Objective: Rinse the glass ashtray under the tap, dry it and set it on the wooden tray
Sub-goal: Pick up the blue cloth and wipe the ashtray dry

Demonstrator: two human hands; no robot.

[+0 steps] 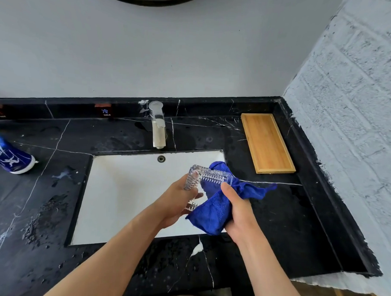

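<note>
Drying over the sink point(122, 189): left hand point(177, 204) is clasping the glass ashtray point(208, 175) on edge, right hand point(236, 207) is working the blue cloth point(214, 210) inside it; wooden tray point(268, 143) is waiting well right, likely next once wiping is finishing.

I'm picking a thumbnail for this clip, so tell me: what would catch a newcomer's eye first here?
The bright blue cloth in the right hand, pressed into the glass ashtray that the left hand holds tilted over the white sink, stands out most. Next comes the wooden tray, bare on the black marble counter to the right of the tap.
</note>
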